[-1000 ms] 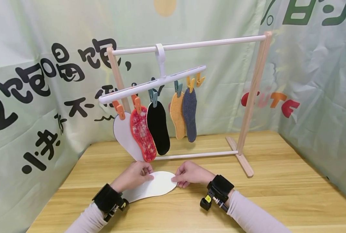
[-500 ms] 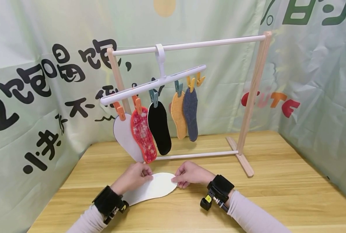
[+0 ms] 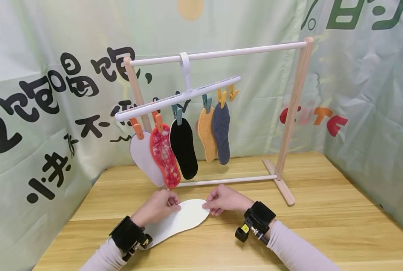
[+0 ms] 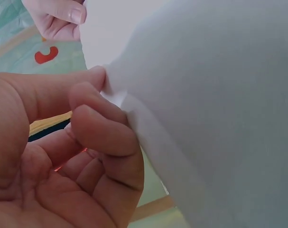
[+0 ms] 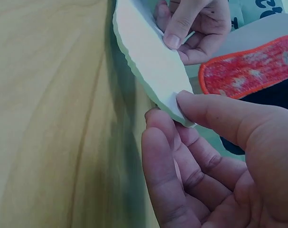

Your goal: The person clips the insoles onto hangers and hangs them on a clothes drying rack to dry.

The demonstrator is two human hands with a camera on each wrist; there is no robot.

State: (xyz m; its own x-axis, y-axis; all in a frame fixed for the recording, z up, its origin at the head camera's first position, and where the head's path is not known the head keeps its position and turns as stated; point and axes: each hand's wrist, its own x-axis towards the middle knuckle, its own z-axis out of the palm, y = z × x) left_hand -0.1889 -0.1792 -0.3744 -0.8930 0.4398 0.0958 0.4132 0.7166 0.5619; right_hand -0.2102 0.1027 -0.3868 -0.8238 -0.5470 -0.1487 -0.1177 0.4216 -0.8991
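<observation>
A white insole (image 3: 188,216) is held above the table between both hands. My left hand (image 3: 159,206) pinches its far long edge near the middle, thumb on top; the left wrist view shows thumb and fingertips gripping that edge of the insole (image 4: 205,95). At the insole's right end my right hand (image 3: 226,199) pinches the rounded tip. In the right wrist view, the thumb lies on the white face of the insole (image 5: 148,52) and the fingers are beneath. Just behind the hands hang a red patterned insole (image 3: 165,156) and a white insole (image 3: 145,156).
A white clip hanger (image 3: 188,94) hangs from a wooden rack (image 3: 289,113). Its clips also hold a black insole (image 3: 183,148), a yellow one (image 3: 206,135) and a dark blue one (image 3: 221,133). A yellow clip (image 3: 233,93) at the right end holds nothing.
The white insole has tilted, its left end coming nearer the front. My right hand has shifted slightly right and up with the tip; both hands keep their hold.
</observation>
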